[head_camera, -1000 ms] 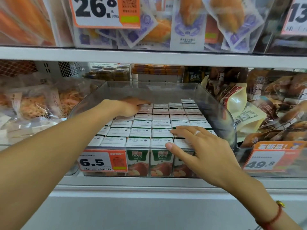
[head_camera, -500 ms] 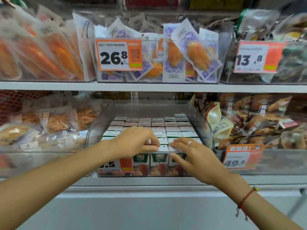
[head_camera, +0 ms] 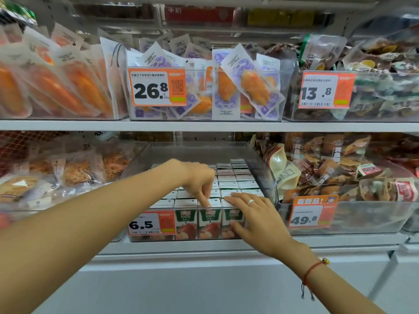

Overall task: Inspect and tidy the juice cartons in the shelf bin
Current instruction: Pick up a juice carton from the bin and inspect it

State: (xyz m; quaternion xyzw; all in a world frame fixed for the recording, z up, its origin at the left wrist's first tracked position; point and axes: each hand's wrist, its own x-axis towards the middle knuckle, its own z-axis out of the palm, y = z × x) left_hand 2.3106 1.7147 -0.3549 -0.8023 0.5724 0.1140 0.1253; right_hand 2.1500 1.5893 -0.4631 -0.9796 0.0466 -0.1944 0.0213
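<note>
A clear plastic shelf bin [head_camera: 265, 175] on the lower shelf holds tight rows of small green-and-white apple juice cartons [head_camera: 235, 177]. My left hand [head_camera: 199, 177] reaches over the front rows with its fingers pointing down, the fingertips touching the top of a front-row carton [head_camera: 209, 220]. My right hand [head_camera: 256, 214] lies flat over the front right corner, fingers on the carton tops and thumb against the bin's front wall. Neither hand has lifted a carton.
A 6.5 price tag [head_camera: 150, 223] hangs on the bin's front left. Snack bags [head_camera: 340, 168] fill the bin to the right, behind a 49.8 tag [head_camera: 311, 211]. Pouches [head_camera: 74, 168] lie to the left. The upper shelf [head_camera: 204, 125] overhangs close above.
My left hand came forward from the back rows to the front row and now points its fingers down. The right hand stayed at the front right corner. The view pulled back and tilted up.
</note>
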